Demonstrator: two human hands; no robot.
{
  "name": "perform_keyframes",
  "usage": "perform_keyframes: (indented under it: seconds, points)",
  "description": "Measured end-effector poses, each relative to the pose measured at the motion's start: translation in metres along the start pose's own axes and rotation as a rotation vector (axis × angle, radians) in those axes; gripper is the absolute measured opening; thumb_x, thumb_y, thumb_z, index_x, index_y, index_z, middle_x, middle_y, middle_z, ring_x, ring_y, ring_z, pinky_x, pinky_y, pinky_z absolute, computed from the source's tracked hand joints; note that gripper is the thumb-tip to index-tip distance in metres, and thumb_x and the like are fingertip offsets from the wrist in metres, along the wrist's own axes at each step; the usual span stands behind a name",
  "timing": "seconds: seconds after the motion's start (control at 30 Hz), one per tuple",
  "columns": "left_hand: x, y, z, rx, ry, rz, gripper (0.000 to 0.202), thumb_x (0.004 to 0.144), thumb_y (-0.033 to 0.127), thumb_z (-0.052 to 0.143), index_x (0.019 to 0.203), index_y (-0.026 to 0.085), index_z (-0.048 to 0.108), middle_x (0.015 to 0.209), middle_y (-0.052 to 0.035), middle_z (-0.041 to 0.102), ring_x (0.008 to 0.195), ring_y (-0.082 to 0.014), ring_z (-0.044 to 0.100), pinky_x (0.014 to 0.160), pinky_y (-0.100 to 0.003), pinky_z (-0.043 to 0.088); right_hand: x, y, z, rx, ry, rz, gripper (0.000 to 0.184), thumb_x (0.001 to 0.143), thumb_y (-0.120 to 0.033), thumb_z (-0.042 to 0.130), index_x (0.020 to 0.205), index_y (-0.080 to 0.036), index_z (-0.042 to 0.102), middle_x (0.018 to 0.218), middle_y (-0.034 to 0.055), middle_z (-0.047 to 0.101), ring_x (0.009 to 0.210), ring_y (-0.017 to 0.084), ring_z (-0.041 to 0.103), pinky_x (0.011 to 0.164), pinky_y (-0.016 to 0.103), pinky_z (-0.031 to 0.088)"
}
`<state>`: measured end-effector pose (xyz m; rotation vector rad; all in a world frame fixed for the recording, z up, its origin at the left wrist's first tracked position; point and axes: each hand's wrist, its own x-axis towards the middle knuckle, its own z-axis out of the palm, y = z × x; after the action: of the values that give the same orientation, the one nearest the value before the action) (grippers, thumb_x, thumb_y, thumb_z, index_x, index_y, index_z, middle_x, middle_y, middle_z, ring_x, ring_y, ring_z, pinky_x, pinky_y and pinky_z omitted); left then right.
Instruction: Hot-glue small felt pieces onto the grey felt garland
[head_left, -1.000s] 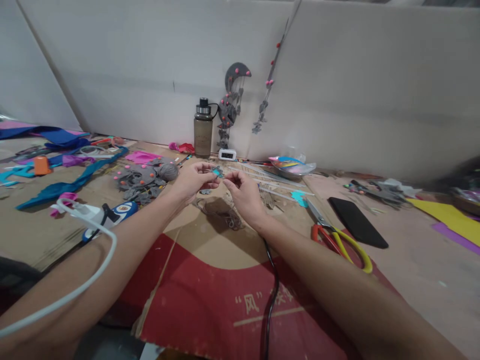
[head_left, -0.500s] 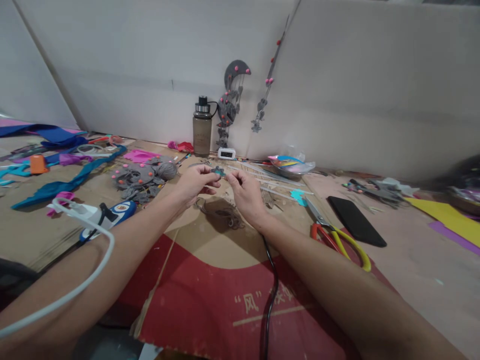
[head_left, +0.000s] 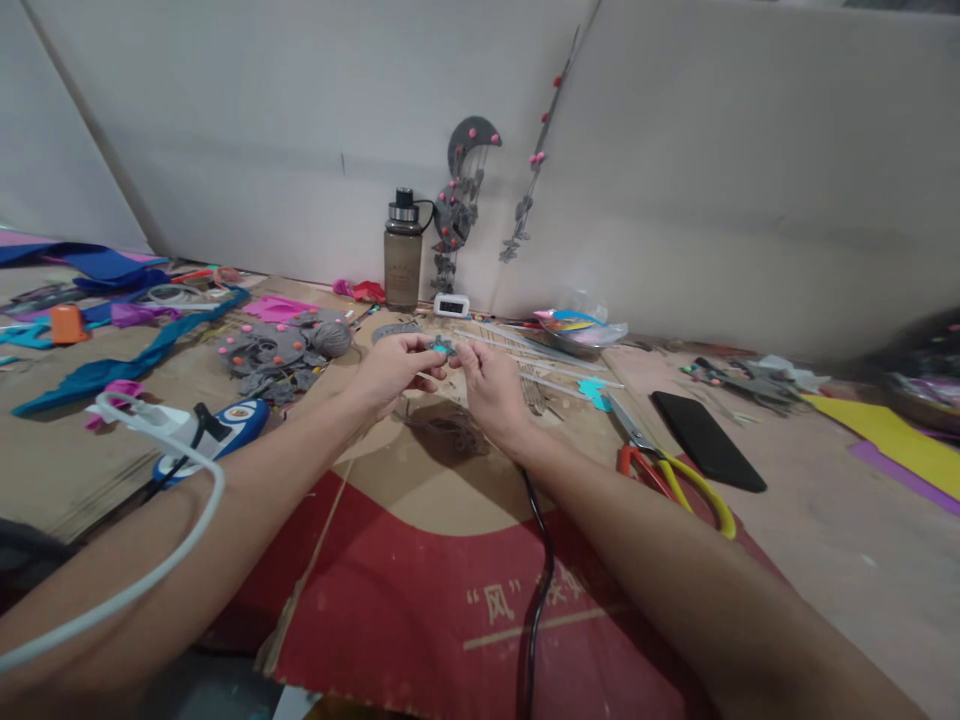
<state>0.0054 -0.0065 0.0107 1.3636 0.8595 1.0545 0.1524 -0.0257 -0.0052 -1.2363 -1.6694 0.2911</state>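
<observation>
Between my two hands, above the cardboard, is a small grey felt flower-shaped piece (head_left: 442,347) with a turquoise patch on it. My left hand (head_left: 397,370) pinches its left side between thumb and fingers. The right side is pinched by my right hand (head_left: 491,385), its other fingers curled. A loose bundle of grey-brown yarn (head_left: 454,435) lies on the cardboard beneath, partly in shadow. Left of my hands sits a heap of grey felt pieces (head_left: 262,355) with pink and orange dots and a ball of grey yarn (head_left: 331,338).
Scissors (head_left: 645,445) with red and yellow handles lie right, beside a black phone (head_left: 709,440). A bottle (head_left: 403,255) and small clock (head_left: 451,305) stand by the wall. A black cable (head_left: 541,580) crosses the red-printed cardboard (head_left: 390,610); a white cable (head_left: 187,545) passes over my left forearm.
The camera view has shifted slightly. Both hands stay together at the felt piece, whose turquoise patch now shows more plainly.
</observation>
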Motion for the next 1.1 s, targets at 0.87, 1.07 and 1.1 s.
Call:
perform_keyframes:
  seconds: [0.87,1.07,1.1]
  points:
    - [-0.009,0.005,0.010,0.376,0.061,0.122,0.020,0.070,0.033,0.066,0.065,0.015,0.063,0.061,-0.0031,0.062,0.055,-0.0115,0.058,0.051,-0.022,0.047,-0.002,-0.002,-0.002,-0.324,0.000,-0.016,0.041,0.095,-0.044,0.034,0.070,-0.021,0.057,0.069,0.0045,0.058,0.062,0.017,0.047,0.058,0.029,0.026]
    - [-0.011,0.005,0.012,0.391,0.070,0.146,0.019,0.071,0.033,0.064,0.065,0.015,0.064,0.062,-0.0021,0.062,0.056,-0.0111,0.058,0.051,-0.021,0.045,-0.003,-0.002,-0.002,-0.330,0.028,-0.053,0.038,0.094,-0.043,0.035,0.070,-0.022,0.057,0.070,0.0049,0.058,0.063,0.017,0.047,0.059,0.029,0.025]
    - [-0.011,0.004,0.013,0.382,0.069,0.148,0.018,0.071,0.032,0.063,0.065,0.015,0.065,0.062,-0.0020,0.062,0.058,-0.0113,0.059,0.051,-0.021,0.045,-0.004,-0.002,-0.002,-0.345,0.027,-0.055,0.038,0.094,-0.043,0.035,0.070,-0.022,0.056,0.070,0.0051,0.058,0.063,0.017,0.047,0.059,0.029,0.025]
